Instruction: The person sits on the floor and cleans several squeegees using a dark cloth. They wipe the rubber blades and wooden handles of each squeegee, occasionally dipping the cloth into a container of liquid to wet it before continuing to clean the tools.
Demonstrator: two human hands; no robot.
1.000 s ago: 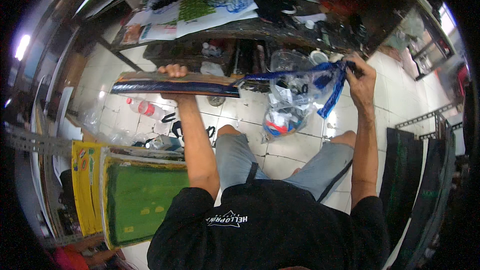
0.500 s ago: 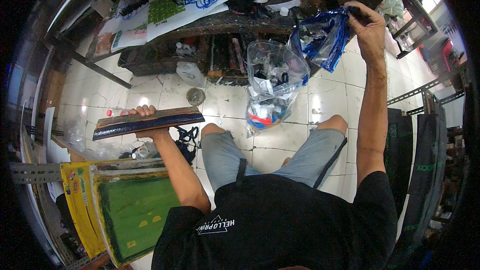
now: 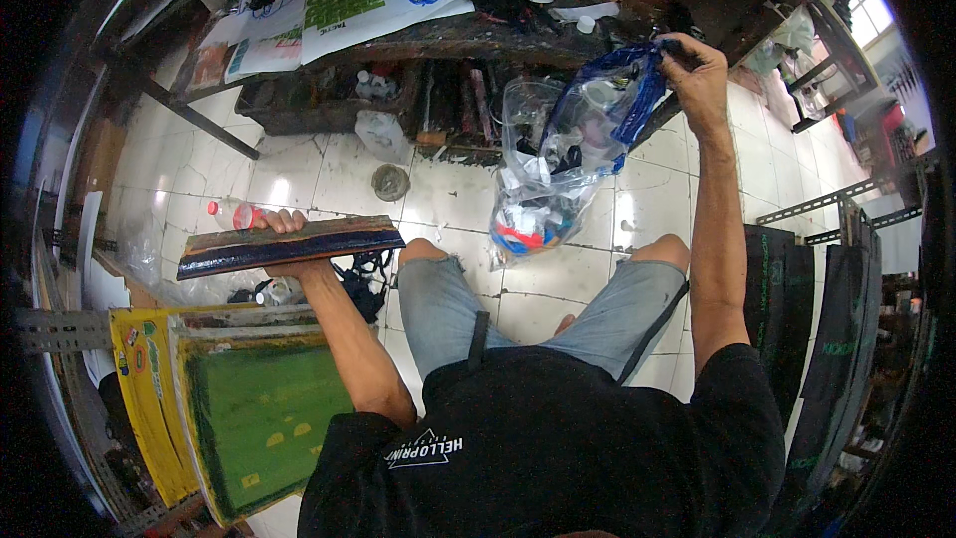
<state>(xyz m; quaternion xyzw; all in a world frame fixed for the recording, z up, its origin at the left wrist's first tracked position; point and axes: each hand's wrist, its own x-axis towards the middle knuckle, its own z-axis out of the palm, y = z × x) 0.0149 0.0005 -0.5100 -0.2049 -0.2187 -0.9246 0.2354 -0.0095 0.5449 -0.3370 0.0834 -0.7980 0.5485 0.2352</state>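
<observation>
You're clasping squeegee (image 3: 239, 251) in left grip (image 3: 284, 222), left of clear bag (image 3: 536, 209); right grip (image 3: 703, 85) pinching blue-smeared film (image 3: 643, 98) at bag's far right.

wooden bar (image 3: 339, 244) partly hides left hand (image 3: 286, 221); shirt (image 3: 578, 438) cut off below; clear bag (image 3: 546, 201) seems indistinct inside

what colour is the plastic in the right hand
The plastic is see-through with deep blue areas, best seen in the head view.

The squeegee (image 3: 290, 251) is left of the plastic bag (image 3: 538, 211), with papers (image 3: 383, 0) on the table (image 3: 503, 35) beyond them.
</observation>
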